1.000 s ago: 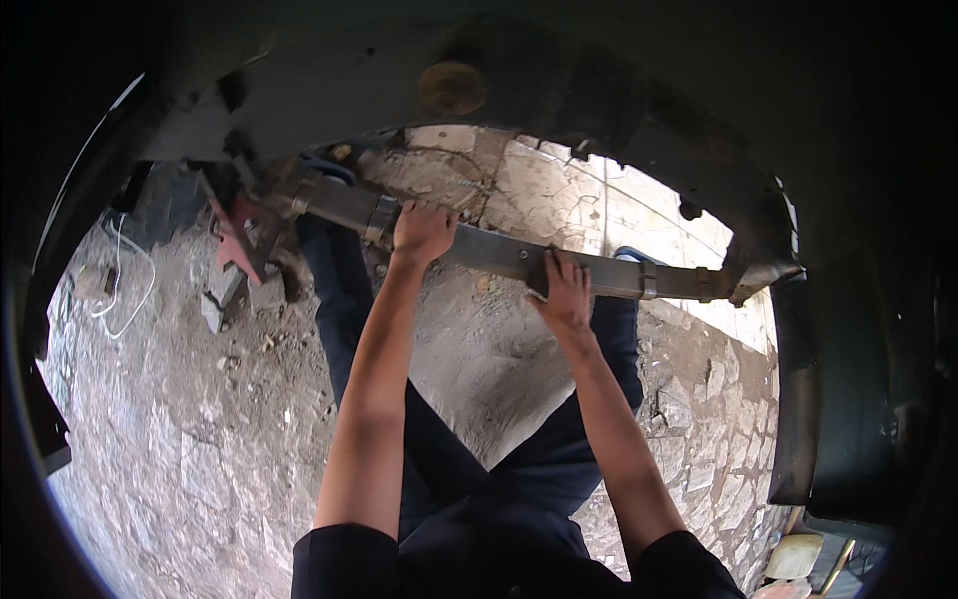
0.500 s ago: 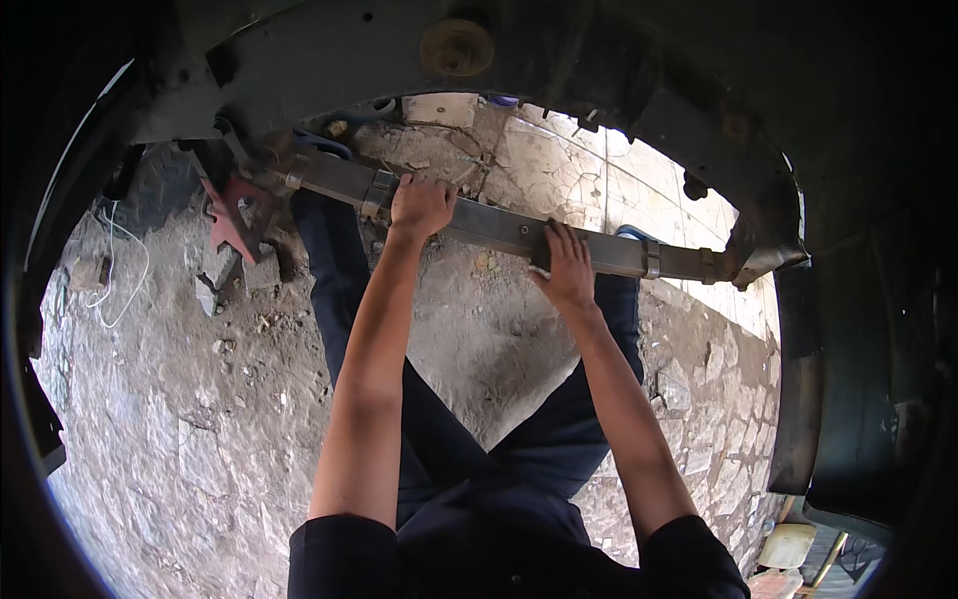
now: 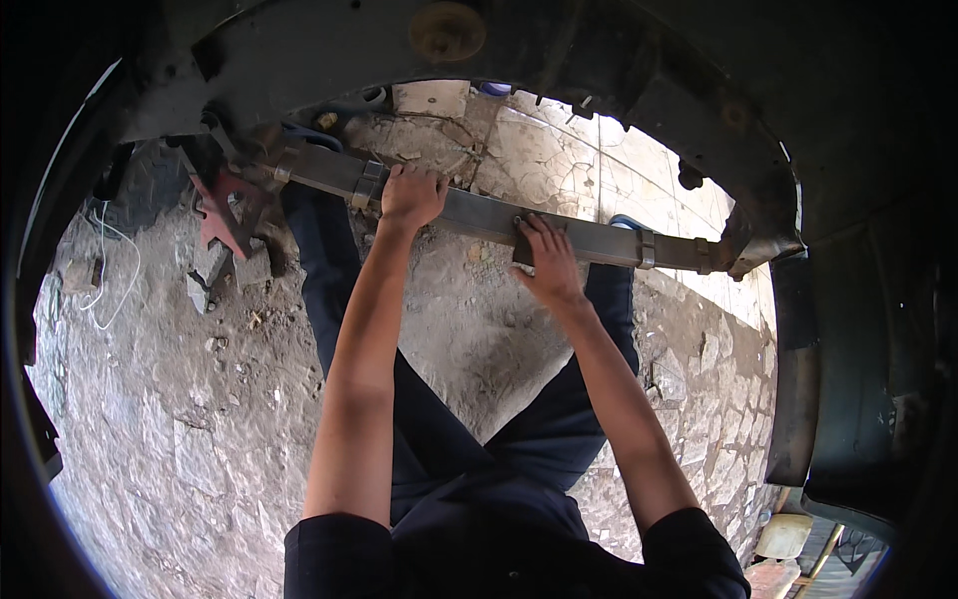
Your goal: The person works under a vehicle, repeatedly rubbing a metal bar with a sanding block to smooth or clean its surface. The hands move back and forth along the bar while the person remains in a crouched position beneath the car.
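Note:
A long, dark, slightly bowed leaf spring [image 3: 477,215] runs across in front of me, with metal clips [image 3: 369,184] around it. My left hand [image 3: 410,197] is closed over its upper edge, just right of the left clip. My right hand [image 3: 549,262] presses a small dark flat pad [image 3: 522,250] against the near face of the spring, right of the middle. Its fingers lie over the pad and the spring's edge, hiding most of the pad. I cannot tell what the pad is made of.
Overhead curves a dark vehicle frame [image 3: 299,65]. A red jack stand [image 3: 228,215] on stone blocks [image 3: 208,272] stands at the left, near a white cord [image 3: 138,262]. My legs [image 3: 324,260] stretch under the spring over rough stone ground [image 3: 200,419]. Dark bodywork [image 3: 858,369] borders the right.
My right hand has slid a little left along the spring with the dark pad. My left hand keeps its place on the spring. The whole view has shifted slightly.

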